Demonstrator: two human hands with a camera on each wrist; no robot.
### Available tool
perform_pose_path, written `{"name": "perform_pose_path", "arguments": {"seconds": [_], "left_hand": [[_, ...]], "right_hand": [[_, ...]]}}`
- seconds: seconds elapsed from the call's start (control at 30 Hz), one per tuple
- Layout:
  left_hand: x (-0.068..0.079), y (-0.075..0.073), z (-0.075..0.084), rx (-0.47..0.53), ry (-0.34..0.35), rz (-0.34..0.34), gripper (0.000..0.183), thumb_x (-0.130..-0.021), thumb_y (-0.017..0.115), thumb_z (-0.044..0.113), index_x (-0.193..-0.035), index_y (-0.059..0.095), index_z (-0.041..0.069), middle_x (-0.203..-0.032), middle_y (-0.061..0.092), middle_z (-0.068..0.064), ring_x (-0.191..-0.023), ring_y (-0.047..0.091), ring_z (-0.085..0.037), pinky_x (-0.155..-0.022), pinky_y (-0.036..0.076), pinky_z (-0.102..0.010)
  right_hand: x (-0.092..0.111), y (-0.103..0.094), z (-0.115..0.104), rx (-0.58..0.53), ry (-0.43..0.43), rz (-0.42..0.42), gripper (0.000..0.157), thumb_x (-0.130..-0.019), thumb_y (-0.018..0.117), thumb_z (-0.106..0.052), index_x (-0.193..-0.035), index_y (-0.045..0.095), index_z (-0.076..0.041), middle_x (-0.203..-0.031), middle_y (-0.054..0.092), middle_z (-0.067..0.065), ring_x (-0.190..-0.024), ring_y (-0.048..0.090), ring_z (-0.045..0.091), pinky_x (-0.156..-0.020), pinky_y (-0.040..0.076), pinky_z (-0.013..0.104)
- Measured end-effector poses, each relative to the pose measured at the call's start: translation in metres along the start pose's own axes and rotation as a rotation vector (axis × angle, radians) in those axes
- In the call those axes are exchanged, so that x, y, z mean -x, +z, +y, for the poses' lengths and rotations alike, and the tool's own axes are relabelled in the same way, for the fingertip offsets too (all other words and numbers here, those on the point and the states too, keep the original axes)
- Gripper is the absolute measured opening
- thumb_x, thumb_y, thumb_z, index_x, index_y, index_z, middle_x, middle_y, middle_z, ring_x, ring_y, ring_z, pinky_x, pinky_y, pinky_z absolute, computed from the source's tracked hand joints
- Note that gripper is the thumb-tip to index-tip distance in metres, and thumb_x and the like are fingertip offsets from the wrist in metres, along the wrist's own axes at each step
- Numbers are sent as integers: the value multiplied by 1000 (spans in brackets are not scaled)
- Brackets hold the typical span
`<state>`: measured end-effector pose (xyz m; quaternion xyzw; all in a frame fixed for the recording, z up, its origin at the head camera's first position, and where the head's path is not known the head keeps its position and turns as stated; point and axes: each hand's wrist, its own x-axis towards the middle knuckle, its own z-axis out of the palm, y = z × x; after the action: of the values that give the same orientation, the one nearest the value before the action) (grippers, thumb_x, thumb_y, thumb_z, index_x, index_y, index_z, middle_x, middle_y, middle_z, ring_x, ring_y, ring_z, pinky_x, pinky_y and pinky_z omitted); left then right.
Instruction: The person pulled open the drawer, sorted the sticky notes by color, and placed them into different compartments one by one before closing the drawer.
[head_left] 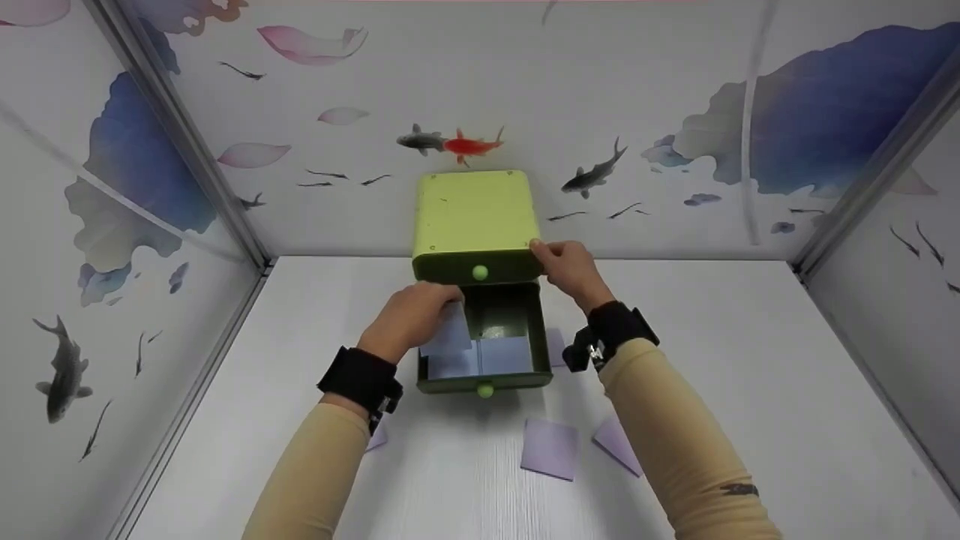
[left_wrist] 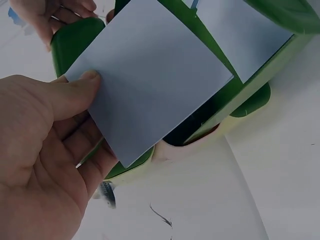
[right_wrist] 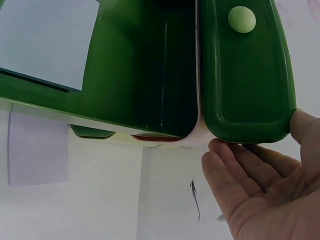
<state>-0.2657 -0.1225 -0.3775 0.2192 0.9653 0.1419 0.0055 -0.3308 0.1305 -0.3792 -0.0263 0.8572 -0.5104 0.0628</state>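
A small green drawer box (head_left: pixel 476 214) with a dark green front stands against the back wall, its lower drawer (head_left: pixel 450 385) pulled out. Over the drawer's left side, my left hand (head_left: pixel 409 319) pinches a pale blue square card (left_wrist: pixel 155 75) between thumb and fingers, tilted in the left wrist view. Below it in the drawer lies one blue card (head_left: pixel 450 366), partly covered, with another blue card (head_left: pixel 506 356) beside it. My right hand (head_left: pixel 571 270) grips the box's right front corner, thumb at the top edge and fingers along the side.
On the white table (head_left: pixel 712 375), a lilac square (head_left: pixel 550 450) lies in front of the drawer, with another lilac square (head_left: pixel 619 446) partly under the right forearm. One more lilac square (right_wrist: pixel 37 150) lies right of the drawer. A patterned back wall (head_left: pixel 337 202) stands close behind.
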Motion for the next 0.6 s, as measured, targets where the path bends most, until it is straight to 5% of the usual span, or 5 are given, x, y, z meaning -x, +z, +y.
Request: {"name": "perform_pose_path", "arguments": {"seconds": [0.4,0.6], "left_hand": [[-9,32,1,-9,-22,-120,25,-98,56,8,-119,69,11,-117,69,-11,-107,64,-29,-91,52,-43],[-12,44,-1,-2,-23,-132,24,-98,56,9,-118,69,10,-114,69,-12,-104,65,-30,-90,52,-44]], "right_hand": [[-1,0,1,-18,-8,-8,47,-102,45,-41,-106,67,0,-110,65,12,-104,60,24,-87,50,32],[-1,0,2,-23,-17,8,43,-102,47,-40,-97,68,-2,-97,64,5,-95,59,21,-81,49,29]]}}
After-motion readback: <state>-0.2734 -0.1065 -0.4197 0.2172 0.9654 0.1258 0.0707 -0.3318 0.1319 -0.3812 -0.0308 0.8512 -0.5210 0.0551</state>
